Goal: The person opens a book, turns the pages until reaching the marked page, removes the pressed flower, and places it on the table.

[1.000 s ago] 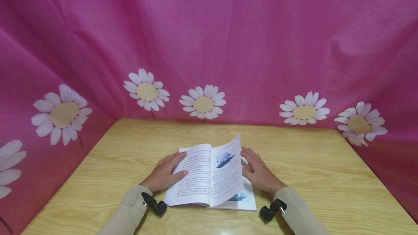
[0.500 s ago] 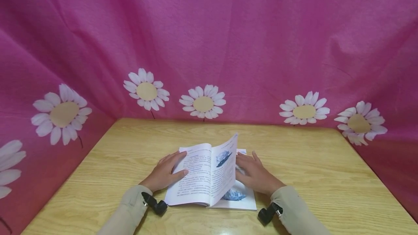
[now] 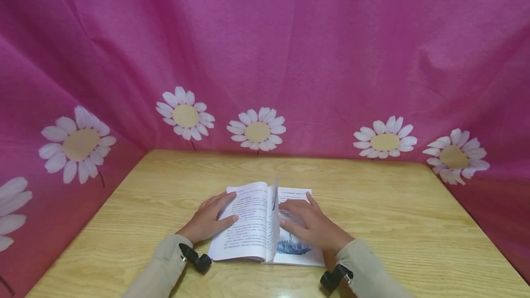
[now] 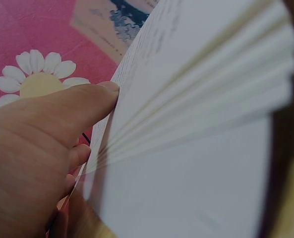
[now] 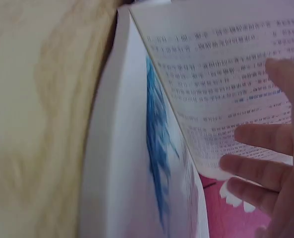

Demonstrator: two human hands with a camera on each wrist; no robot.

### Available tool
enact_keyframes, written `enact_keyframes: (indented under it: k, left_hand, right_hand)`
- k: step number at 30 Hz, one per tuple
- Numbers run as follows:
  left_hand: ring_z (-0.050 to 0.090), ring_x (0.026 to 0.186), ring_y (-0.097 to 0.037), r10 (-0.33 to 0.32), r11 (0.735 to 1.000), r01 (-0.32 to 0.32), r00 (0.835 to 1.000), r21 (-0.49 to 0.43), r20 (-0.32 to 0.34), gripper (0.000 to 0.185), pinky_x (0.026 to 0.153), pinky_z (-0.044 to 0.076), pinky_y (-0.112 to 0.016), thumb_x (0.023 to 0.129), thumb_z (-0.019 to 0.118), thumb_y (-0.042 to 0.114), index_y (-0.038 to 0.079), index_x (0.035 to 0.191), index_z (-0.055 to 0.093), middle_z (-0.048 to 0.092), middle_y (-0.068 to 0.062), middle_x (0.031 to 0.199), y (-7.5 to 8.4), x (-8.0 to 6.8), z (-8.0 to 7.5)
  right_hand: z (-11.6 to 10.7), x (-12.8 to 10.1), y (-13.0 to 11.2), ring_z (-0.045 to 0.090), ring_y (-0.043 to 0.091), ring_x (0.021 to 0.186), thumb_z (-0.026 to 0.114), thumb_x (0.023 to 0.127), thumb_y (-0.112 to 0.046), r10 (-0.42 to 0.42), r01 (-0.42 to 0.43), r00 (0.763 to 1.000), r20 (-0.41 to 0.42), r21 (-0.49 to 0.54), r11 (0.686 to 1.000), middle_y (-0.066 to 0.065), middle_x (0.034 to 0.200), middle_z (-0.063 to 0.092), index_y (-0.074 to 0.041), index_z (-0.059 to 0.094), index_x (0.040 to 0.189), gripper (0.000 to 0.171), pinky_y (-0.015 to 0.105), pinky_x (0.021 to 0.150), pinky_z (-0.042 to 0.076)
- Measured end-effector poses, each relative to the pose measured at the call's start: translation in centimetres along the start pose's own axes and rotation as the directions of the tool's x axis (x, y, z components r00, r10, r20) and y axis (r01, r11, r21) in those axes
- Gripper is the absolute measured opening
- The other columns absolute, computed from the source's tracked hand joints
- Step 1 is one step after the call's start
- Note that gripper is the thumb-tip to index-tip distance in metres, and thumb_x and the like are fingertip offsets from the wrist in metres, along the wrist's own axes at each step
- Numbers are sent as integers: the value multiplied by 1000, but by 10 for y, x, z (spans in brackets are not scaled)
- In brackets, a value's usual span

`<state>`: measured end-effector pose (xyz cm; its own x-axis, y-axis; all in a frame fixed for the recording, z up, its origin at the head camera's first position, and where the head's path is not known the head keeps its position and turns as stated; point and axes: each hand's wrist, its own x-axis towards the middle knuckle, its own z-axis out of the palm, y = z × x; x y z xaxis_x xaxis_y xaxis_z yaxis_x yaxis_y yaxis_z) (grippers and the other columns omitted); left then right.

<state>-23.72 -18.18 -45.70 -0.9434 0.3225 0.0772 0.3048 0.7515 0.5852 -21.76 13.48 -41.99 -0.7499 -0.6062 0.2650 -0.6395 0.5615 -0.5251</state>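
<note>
A paperback book (image 3: 244, 224) lies open on the table, its left pages printed with text and its right page (image 3: 285, 256) bearing a blue ship picture. In the head view a page (image 3: 272, 233) stands nearly upright along the spine. My left hand (image 3: 209, 220) rests on the left pages, thumb and forefinger spread over the text; its thumb (image 4: 104, 94) lies at the page edge in the left wrist view. My right hand (image 3: 310, 224) is over the right page, fingertips at the raised page. In the right wrist view its fingers (image 5: 261, 168) are extended and apart beside that page's text.
The book lies near the front of the wooden table (image 3: 393, 210). A pink cloth (image 3: 323, 59) with printed daisies (image 3: 256, 131) hangs behind and at both sides. Each beige sleeve bears a black wrist camera (image 3: 201, 262).
My right hand has moved left over the book, and the raised page has swung from leaning right to nearly upright. More of the right page's ship picture shows. My left hand stays put.
</note>
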Motion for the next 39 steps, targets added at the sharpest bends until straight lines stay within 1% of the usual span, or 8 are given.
enact_keyframes:
  k: [7,10,17,21,25,28,32,39]
  left_hand:
    - [26,143,-32,34,999,-34,999,-15,-11,71,114,17,-57,89,64,48,19,149,38,32,-9,155,-1,-1,1]
    - [26,143,-31,30,999,-30,999,-16,-11,71,114,17,-56,90,63,49,19,149,38,32,-9,155,-1,-1,1]
    - [26,143,-31,42,999,-42,999,-7,-13,69,114,17,-55,91,62,47,19,149,38,33,-9,155,-1,-1,0]
    - [27,143,-32,62,998,-62,998,-3,-24,67,114,17,-54,91,65,40,15,148,39,35,-12,153,0,-1,-1]
    - [25,143,-31,37,999,-37,999,1,-21,71,116,14,-53,90,67,32,10,150,35,32,-12,154,0,1,0]
    - [23,144,-28,16,1000,-16,1000,9,-18,74,117,12,-51,90,67,30,11,151,31,30,-8,156,0,3,2]
    - [23,145,-25,23,1000,-23,999,-2,-25,74,117,12,-50,89,68,30,14,152,31,30,-5,156,-1,4,2]
    - [23,145,-25,41,998,-42,999,-37,-21,77,117,11,-50,88,69,30,15,152,30,30,-5,156,-1,3,1]
  right_hand:
    - [9,0,-9,43,12,132,51,97,-46,-23,20,999,43,62,998,-11,138,53,-19,50,142,52,53,117,4]
    - [13,-1,-14,40,13,134,54,97,-41,-31,27,998,52,69,997,-10,144,47,-21,46,144,52,54,117,6]
    - [19,-2,-22,35,14,137,52,98,-44,-24,20,997,76,53,998,-12,148,41,-27,35,149,57,54,116,10]
    - [23,-3,-24,35,15,137,51,98,-45,-57,54,995,78,46,998,-9,149,40,-23,36,149,58,58,115,12]
    - [26,-3,-25,36,13,137,50,98,-47,-76,72,993,95,40,997,-9,149,41,-22,37,149,58,58,114,14]
    - [28,-3,-26,37,14,136,48,99,-46,-80,77,991,107,35,996,-9,149,41,-22,39,148,56,54,113,21]
    - [30,-2,-27,35,15,138,38,102,-46,-69,67,988,141,21,998,-9,152,36,-25,38,148,51,50,112,29]
    - [31,-7,-31,25,17,143,31,103,-47,-74,80,981,178,-26,996,-9,158,24,-31,34,150,50,54,114,20]
